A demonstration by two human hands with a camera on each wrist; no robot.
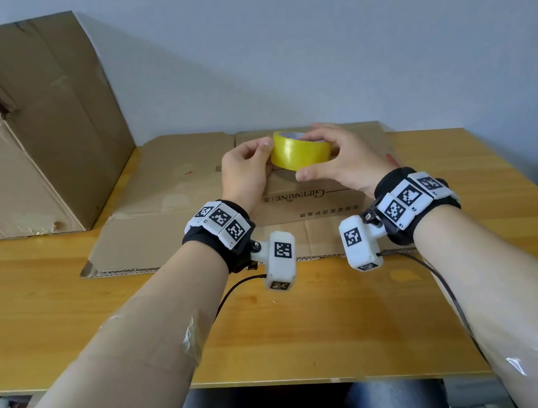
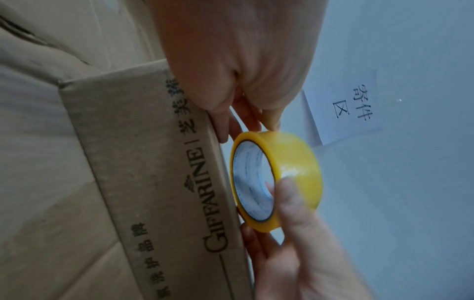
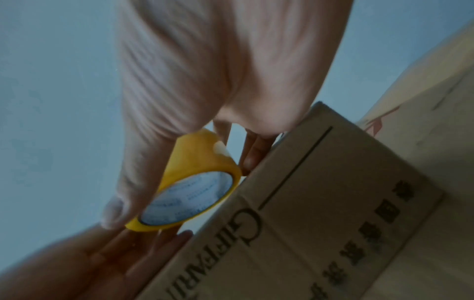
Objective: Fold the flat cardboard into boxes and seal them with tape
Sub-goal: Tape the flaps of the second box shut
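Note:
Both hands hold a yellow tape roll (image 1: 300, 152) just above the flat cardboard (image 1: 186, 187), which lies on the wooden table (image 1: 50, 303) with GIFFARINE printed on it. My left hand (image 1: 251, 164) pinches the roll's left edge between thumb and fingers. My right hand (image 1: 337, 158) grips it from the right, thumb on the near side, fingers over the top. In the left wrist view the tape roll (image 2: 292, 168) shows its white core beside the printed cardboard (image 2: 153, 182). The right wrist view shows the tape roll (image 3: 197, 162) under my right hand (image 3: 205, 81).
A large, creased cardboard box (image 1: 29, 133) stands at the table's back left, against the pale wall. A white paper sign (image 2: 354, 105) hangs on that wall. Cables run from the wrist cameras across the near table. The table's front edge (image 1: 319, 378) is close to my lap.

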